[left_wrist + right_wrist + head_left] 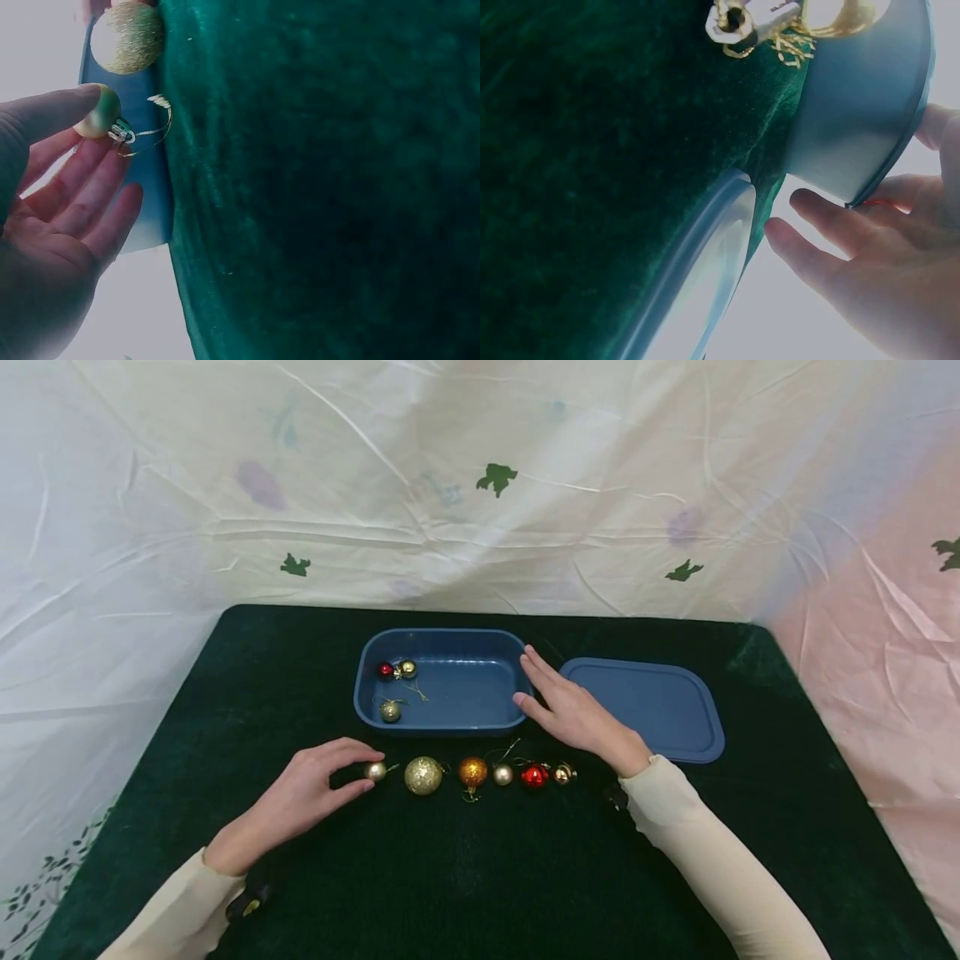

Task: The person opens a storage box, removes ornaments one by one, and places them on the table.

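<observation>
My left hand (318, 777) pinches a small matte gold bauble (98, 114) between thumb and fingers; its silver cap and string loop point away from the palm. To its right a row of baubles lies on the cloth: a large glittery gold one (423, 776), an orange one (472, 772), a small pale one (502, 774), a red one (534, 776) and a shiny rose-gold one (564, 773). My right hand (573, 710), fingers extended, rests at the right rim of a blue box (442, 727). Inside the box sit a red bauble (386, 670) and two gold ones (407, 668).
A flat blue lid (645, 706) lies right of the box, beneath and beyond the right forearm. Dark green cloth (465, 877) covers the table. Pale patterned curtains (420, 485) hang behind and at both sides.
</observation>
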Available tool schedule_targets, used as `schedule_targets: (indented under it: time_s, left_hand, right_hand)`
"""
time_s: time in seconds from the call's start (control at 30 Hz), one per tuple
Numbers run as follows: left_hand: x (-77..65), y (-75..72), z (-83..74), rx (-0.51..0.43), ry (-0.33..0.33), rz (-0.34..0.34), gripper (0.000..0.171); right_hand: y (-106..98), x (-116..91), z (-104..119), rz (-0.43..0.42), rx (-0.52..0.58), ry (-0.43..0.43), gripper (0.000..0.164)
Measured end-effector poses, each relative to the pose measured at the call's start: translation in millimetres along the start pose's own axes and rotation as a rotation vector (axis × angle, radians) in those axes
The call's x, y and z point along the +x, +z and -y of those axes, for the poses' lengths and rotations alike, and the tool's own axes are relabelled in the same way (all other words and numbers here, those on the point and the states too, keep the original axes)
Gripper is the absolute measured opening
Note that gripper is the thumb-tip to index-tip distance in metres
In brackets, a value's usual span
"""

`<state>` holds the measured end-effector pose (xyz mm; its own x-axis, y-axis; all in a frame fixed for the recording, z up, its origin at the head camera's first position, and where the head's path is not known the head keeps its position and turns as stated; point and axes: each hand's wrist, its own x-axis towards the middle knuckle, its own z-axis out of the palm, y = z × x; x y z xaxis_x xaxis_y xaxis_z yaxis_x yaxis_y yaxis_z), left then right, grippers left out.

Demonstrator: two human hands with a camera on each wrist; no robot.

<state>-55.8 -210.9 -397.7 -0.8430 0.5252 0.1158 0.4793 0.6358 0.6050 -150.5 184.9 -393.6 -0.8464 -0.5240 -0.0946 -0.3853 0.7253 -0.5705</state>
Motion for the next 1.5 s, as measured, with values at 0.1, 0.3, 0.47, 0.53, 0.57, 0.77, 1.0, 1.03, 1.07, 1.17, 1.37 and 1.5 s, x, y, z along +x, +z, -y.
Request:
schedule_targets:
  time_s: [0.1,0.3,0.47,0.53,0.57,0.77,1.0,1.03,1.07,1.17,1.37,1.5]
  left_hand:
    - [1.5,2.8,2.8,-0.018,-0.02,0.035,0.035]
    - [4.1,8.2,5.8,-0.022,-0.042,0.081,0.037]
    - [5.5,9.2,7.0,0.007,-0.049,0.083,0.036]
    - [6.1,9.3,7.2,0.014,-0.057,0.086,0.036]
    - [6.2,9.1,7.1,0.014,-0.062,0.089,0.037]
    - [6.6,9.6,7.3,0.002,-0.072,0.104,0.04]
    - [5.1,7.0,3.3,0.01,-0.081,0.052,0.041]
    - [5.2,6.0,2.4,0.007,-0.084,0.031,0.04]
    - [5.1,4.7,1.6,0.002,-0.084,0.005,0.038]
    - [5.9,-0.2,0.0,-0.011,-0.069,-0.101,0.033]
    - [20.4,-11.5,-0.1,0.003,-0.096,-0.314,0.037]
    - [38.0,-19.3,3.6,-0.003,-0.175,-0.278,0.053]
  right_hand:
    - [0.1,0.0,-0.4,-0.002,-0.002,-0.001,0.075]
    - [0.8,0.2,-0.4,-0.005,-0.002,-0.003,0.075]
    - [1.5,0.5,0.4,-0.006,-0.002,-0.005,0.075]
    - [1.5,0.7,0.8,-0.005,0.0,-0.006,0.075]
    - [1.5,0.9,0.9,-0.005,0.001,-0.008,0.075]
    - [0.9,1.4,0.9,-0.003,0.0,-0.008,0.075]
    - [0.4,1.0,0.2,-0.005,0.0,-0.006,0.075]
    - [0.4,0.9,0.3,-0.005,0.0,-0.007,0.075]
    - [0.4,0.7,0.2,-0.006,0.0,-0.007,0.075]
    - [1.0,0.1,0.7,-0.009,0.003,-0.009,0.074]
    - [0.0,-2.4,2.5,-0.018,0.002,-0.002,0.072]
    - [-2.5,-3.6,2.5,-0.03,-0.014,0.01,0.071]
